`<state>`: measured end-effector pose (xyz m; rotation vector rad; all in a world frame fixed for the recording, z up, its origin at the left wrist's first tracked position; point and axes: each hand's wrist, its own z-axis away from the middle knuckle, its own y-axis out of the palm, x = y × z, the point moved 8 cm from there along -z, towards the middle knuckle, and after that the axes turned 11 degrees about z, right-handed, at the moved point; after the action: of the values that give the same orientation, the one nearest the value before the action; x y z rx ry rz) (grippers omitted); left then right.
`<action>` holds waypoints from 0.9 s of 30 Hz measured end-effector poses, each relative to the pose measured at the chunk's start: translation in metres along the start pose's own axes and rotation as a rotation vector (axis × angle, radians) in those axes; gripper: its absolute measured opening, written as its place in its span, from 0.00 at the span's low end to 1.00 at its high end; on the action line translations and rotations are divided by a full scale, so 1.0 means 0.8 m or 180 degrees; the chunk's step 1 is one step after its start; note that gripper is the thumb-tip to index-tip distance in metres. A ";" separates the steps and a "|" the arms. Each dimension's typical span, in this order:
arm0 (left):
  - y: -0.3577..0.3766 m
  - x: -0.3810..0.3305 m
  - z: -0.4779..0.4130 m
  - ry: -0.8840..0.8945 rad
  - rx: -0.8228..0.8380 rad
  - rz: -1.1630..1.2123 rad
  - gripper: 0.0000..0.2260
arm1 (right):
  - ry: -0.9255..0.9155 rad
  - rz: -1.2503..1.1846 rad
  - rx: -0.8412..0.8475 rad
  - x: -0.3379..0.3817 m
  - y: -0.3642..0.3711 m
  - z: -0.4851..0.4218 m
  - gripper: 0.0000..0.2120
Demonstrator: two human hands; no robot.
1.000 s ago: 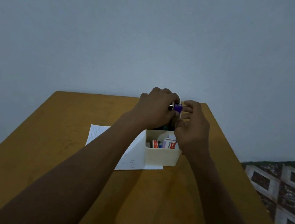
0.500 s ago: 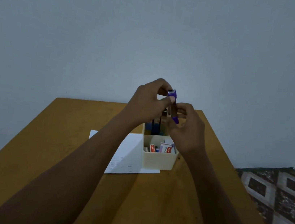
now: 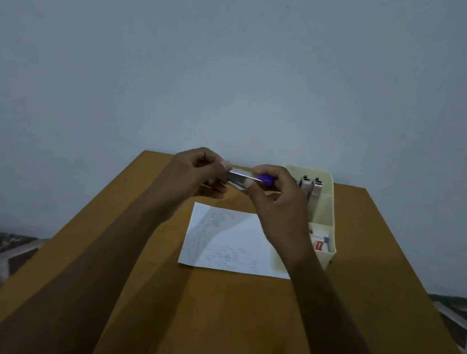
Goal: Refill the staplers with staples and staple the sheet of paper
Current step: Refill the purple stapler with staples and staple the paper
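Observation:
Both hands hold a purple and silver stapler (image 3: 248, 178) level above the far part of the wooden table (image 3: 207, 308). My left hand (image 3: 200, 172) grips its silver end. My right hand (image 3: 276, 195) grips the purple end. Below the hands a white sheet of paper (image 3: 232, 241) with faint writing lies flat on the table. To the right stands a cream plastic organiser box (image 3: 324, 216). More staplers (image 3: 310, 186) stand upright in its far compartment, and small staple boxes (image 3: 319, 243) lie in its near one.
A plain grey wall rises right behind the table's far edge. Patterned floor tiles (image 3: 458, 316) show on both sides of the table. The table's near half is bare wood between my forearms.
The purple stapler came up out of the organiser box and now lies level between both hands, left of the box and above the paper. The view has shifted, so the box sits further right.

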<state>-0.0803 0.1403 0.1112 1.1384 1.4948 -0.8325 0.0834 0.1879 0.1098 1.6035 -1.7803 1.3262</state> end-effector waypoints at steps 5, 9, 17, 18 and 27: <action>-0.030 0.056 0.022 -0.0416 0.0329 -0.0478 0.11 | 0.0676 -0.0729 0.0402 -0.039 0.063 0.015 0.14; -0.027 0.085 0.027 -0.0366 0.0522 -0.0778 0.08 | 0.1064 -0.0960 0.0554 -0.072 0.097 0.029 0.13; -0.011 0.122 0.006 -0.0108 0.0390 -0.1004 0.05 | 0.1207 -0.1228 0.0623 -0.113 0.101 0.020 0.09; -0.008 0.121 0.004 -0.0045 0.0370 -0.1045 0.05 | 0.1164 -0.1201 0.0605 -0.115 0.100 0.018 0.07; 0.009 0.131 -0.012 0.0255 0.0337 -0.1162 0.02 | 0.1143 -0.1187 0.0547 -0.137 0.084 0.012 0.06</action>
<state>-0.0784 0.1759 0.0122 0.9973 1.7735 -1.1360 0.0529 0.2320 -0.0072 1.5651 -1.1219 1.4957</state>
